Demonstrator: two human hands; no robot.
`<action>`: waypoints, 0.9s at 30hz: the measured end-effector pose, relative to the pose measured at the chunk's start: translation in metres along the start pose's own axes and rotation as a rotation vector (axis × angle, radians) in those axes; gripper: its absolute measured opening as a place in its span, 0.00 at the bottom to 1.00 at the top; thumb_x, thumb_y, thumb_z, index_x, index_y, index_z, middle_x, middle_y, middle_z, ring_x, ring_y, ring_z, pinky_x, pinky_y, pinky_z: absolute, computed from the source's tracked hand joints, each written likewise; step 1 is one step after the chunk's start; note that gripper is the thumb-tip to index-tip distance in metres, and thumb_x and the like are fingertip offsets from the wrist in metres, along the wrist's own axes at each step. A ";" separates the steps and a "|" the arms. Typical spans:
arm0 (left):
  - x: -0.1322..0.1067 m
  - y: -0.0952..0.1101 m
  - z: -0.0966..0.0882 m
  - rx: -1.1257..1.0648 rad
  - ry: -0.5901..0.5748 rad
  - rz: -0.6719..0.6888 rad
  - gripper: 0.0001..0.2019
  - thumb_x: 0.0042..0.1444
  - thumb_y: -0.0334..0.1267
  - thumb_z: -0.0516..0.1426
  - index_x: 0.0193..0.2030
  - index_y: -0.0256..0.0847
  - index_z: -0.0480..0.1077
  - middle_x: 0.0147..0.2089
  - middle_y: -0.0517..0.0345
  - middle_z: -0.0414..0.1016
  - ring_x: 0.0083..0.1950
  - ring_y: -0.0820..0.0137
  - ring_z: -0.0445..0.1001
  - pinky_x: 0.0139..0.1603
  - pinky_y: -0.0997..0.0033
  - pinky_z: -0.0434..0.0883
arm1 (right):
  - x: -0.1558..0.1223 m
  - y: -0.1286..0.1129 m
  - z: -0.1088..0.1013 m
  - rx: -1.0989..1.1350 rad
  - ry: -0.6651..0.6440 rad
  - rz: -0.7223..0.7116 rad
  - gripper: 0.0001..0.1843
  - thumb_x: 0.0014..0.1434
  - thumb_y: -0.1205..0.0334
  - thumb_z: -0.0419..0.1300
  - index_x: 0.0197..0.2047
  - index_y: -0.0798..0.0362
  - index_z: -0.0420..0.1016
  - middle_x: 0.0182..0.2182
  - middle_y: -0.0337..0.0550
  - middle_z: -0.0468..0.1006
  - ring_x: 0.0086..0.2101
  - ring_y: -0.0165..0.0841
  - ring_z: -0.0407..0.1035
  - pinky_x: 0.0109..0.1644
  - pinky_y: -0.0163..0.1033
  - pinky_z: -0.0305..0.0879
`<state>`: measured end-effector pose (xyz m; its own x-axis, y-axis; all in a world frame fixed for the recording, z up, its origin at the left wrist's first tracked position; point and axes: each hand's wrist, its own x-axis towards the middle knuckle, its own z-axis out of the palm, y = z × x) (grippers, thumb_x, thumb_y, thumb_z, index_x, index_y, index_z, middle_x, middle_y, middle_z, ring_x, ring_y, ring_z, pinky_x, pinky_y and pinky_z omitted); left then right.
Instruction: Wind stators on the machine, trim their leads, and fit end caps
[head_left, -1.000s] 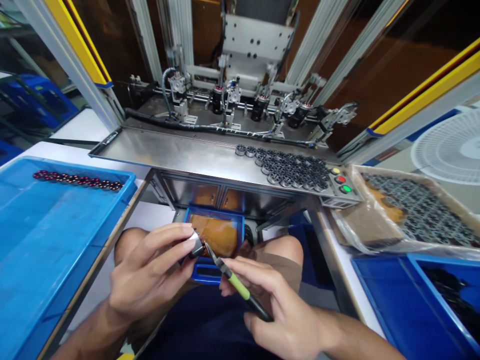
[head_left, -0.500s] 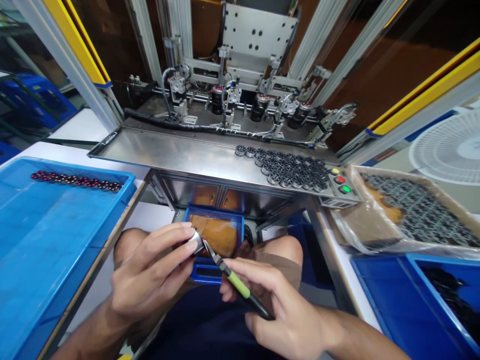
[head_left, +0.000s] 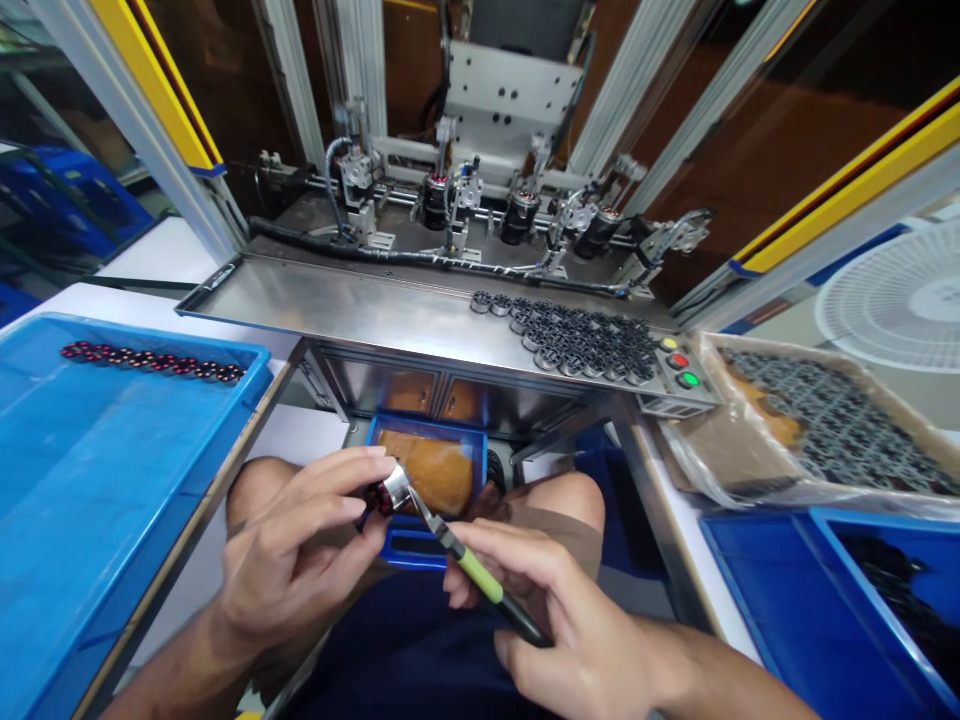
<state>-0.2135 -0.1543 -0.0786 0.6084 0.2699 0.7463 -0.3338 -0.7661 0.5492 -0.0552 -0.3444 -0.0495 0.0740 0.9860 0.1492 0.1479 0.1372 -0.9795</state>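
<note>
My left hand [head_left: 300, 545] pinches a small motor part [head_left: 395, 487], a short cylinder with a silvery metal ring and dark red windings on its side toward my palm. In my right hand [head_left: 562, 610] is a pair of needle-nose pliers [head_left: 480, 575] with green and black handles. The tips of the pliers meet the rim of the silvery ring, over my lap; whether they grip anything there is too small to tell. Below the motor part, between my knees, sits a blue bin [head_left: 484, 470] with a brown sheet [head_left: 431, 470] in it.
Ahead is a machine with several fixtures [head_left: 517, 215]. Its steel shelf [head_left: 360, 300] carries many black-and-silver rings [head_left: 585, 340] beside push buttons [head_left: 679, 360]. A blue tray [head_left: 90, 480] with a row of wound parts [head_left: 150, 360] stands left, a plastic-lined carton [head_left: 735, 470] right, above dark blue bins [head_left: 780, 590].
My left fingers have turned the motor part, so its red windings now show. The pliers stay at its rim. In the machine, the pale plate at the back has moved down.
</note>
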 end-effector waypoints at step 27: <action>0.001 -0.003 0.005 0.053 0.056 -0.049 0.33 0.42 0.12 0.63 0.54 0.43 0.65 0.51 0.53 0.79 0.53 0.64 0.79 0.56 0.59 0.77 | -0.015 0.029 -0.002 0.292 0.164 0.262 0.36 0.53 0.73 0.59 0.64 0.46 0.62 0.45 0.46 0.74 0.43 0.33 0.71 0.50 0.44 0.69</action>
<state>-0.2080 -0.1548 -0.0818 0.5816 0.3387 0.7396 -0.2648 -0.7808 0.5659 -0.0500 -0.3557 -0.0797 0.2315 0.9662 -0.1131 -0.1807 -0.0715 -0.9809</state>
